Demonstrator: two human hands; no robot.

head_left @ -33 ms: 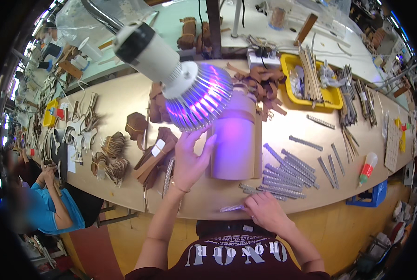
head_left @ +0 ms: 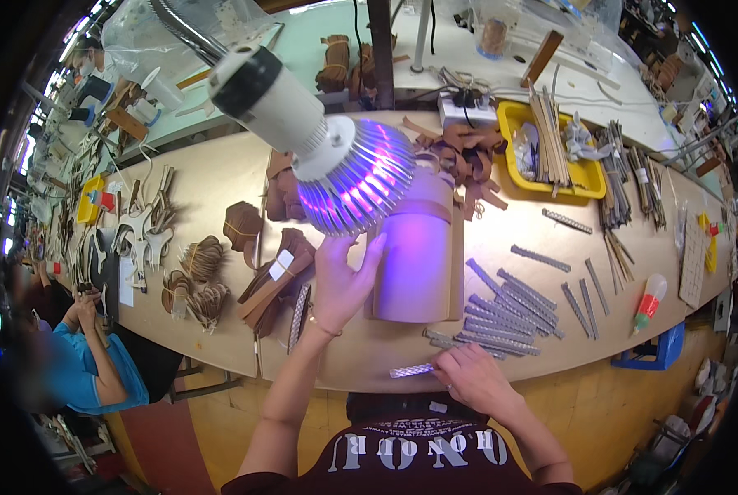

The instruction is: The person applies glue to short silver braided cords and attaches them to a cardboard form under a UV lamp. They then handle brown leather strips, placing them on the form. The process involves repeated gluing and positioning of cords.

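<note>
Left hand (head_left: 340, 285) lying flat and open against the board (head_left: 414, 256) under the lamp (head_left: 336, 161). Right hand (head_left: 472, 375) pinching a glittery strip (head_left: 412, 370) at the table (head_left: 220, 181) edge.

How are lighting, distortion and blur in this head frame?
Head view: the lamp throws violet light over the board beside the left hand, tinting it purple; the fisheye bends the table edge and blackens the corners; the right hand on the glittery strip is sharp; the co-worker at far left is blurred.
</note>
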